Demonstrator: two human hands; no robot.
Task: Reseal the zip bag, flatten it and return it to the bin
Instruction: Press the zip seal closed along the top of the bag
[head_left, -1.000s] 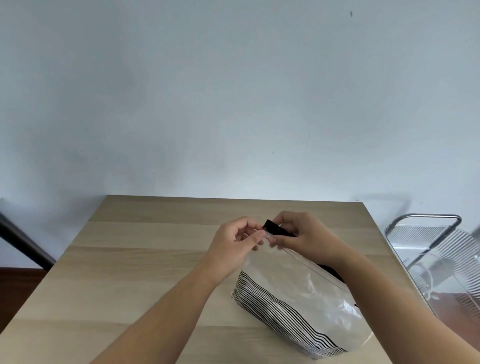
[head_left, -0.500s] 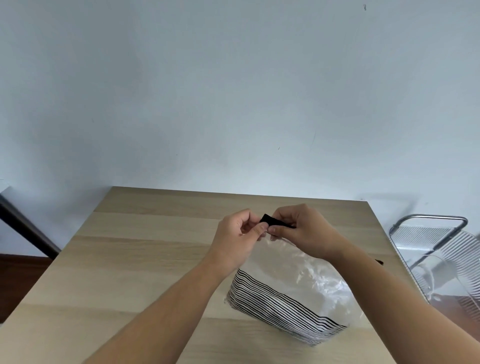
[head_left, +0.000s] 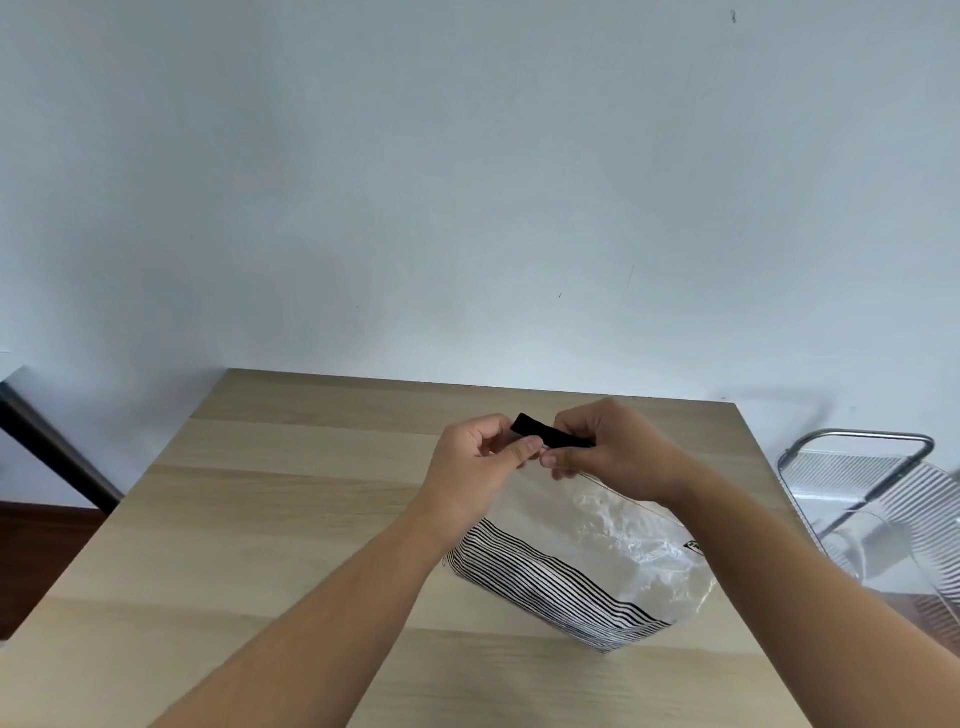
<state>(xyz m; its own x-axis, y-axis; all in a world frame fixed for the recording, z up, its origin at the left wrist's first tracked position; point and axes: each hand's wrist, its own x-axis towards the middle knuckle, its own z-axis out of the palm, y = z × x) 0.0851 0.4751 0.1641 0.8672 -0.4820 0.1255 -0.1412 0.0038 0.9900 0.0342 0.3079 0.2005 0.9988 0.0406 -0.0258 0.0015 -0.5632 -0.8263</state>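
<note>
A clear zip bag (head_left: 597, 551) with a black-and-white striped bottom band stands puffed on the wooden table (head_left: 291, 519). Its black zip strip (head_left: 548, 434) runs along the top edge. My left hand (head_left: 480, 462) pinches the left end of that top edge between thumb and fingers. My right hand (head_left: 610, 449) grips the strip just beside it, fingers curled over the black band. The two hands almost touch. The rest of the strip is hidden behind my right hand.
A metal wire rack or chair (head_left: 872, 488) stands off the table's right edge. A dark bar (head_left: 52, 452) leans at the far left. A plain wall rises behind the table's far edge. No bin is in view.
The bag has been lifted slightly and shifted; more of the black strip shows between my hands. Both hands keep their hold at the top edge.
</note>
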